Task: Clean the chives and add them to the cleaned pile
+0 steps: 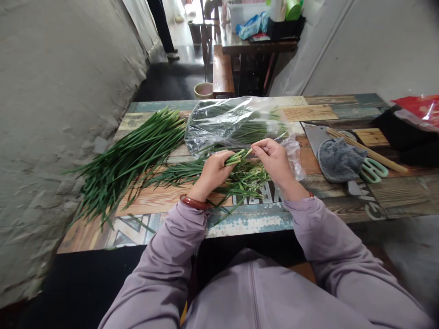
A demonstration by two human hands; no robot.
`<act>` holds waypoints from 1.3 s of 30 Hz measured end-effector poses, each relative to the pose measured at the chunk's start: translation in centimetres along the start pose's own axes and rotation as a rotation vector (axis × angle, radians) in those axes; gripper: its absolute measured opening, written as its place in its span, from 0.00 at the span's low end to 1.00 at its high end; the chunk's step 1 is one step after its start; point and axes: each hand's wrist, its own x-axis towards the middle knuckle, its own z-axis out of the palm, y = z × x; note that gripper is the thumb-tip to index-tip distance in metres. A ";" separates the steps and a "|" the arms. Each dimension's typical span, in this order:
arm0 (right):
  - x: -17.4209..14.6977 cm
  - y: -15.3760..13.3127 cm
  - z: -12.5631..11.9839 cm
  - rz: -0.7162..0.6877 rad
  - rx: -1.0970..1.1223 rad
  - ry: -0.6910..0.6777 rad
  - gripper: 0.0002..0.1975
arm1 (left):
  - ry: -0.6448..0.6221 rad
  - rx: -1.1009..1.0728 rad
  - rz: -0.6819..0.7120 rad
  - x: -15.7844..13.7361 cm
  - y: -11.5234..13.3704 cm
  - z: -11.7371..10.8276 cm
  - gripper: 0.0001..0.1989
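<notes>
My left hand (216,171) is wrapped round a small bunch of garlic chives (236,157), its pale cut ends pointing right and its green leaves trailing left over the table. With thumb and forefinger, my right hand (273,160) pinches the tip of one stalk at the end of that bunch. Beneath both hands lies a loose heap of chive trimmings (254,176). Behind them, a clear plastic bag (206,125) holds more chives. A large pile of chives (133,157) is spread at the left of the table.
On the right of the wooden table (408,196) are a cleaver (313,137), a grey cloth (339,160), green-handled scissors (375,170) and wooden sticks (370,151). A red plastic bag (418,109) sits at the far right. Beyond stand a bench (222,71), a basket (203,90) and a person's legs (162,27).
</notes>
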 end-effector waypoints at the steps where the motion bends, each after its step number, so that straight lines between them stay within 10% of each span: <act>1: -0.1 -0.2 0.0 -0.030 -0.048 0.019 0.09 | -0.004 -0.002 0.008 0.0 0.0 0.0 0.14; 28: -0.5 0.5 1.5 -0.093 -0.015 -0.105 0.15 | -0.029 -0.049 -0.048 0.1 -0.1 0.2 0.09; 39: 0.2 0.1 0.1 -0.209 -0.246 0.109 0.12 | -0.022 -0.008 -0.062 0.0 -0.2 0.0 0.10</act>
